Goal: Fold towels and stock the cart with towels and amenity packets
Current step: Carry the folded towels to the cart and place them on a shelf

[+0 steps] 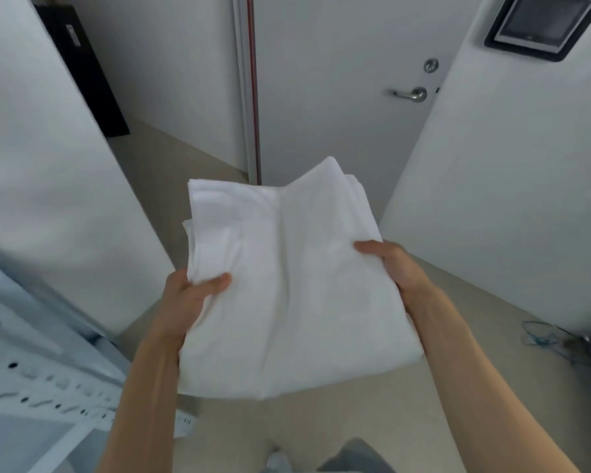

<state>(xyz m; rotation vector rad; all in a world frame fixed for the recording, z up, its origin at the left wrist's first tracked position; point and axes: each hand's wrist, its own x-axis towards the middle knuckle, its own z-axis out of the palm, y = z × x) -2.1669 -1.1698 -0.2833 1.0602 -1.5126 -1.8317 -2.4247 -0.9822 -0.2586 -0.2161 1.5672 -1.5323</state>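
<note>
A person holds a white towel (287, 281) up in the air with both hands, above the tan floor (475, 353). The towel is folded into a thick, flat stack with many layers showing at its far edges. The left hand (188, 298) grips the towel's left edge, thumb on top and fingers hidden under it. The right hand (393, 264) grips the towel's right edge the same way, thumb on top.

Past the towel stands a white door (338, 97) with a silver handle (411, 94) and a round lock (431, 65) above the handle. To the right of the door, high on the wall, is a small screen in a black frame (543, 23). Left of the towel, low down, is a white metal rack with holes (41, 387). Under the towel, a small white paper (185, 425) lies on the floor; its writing is too blurry to read.
</note>
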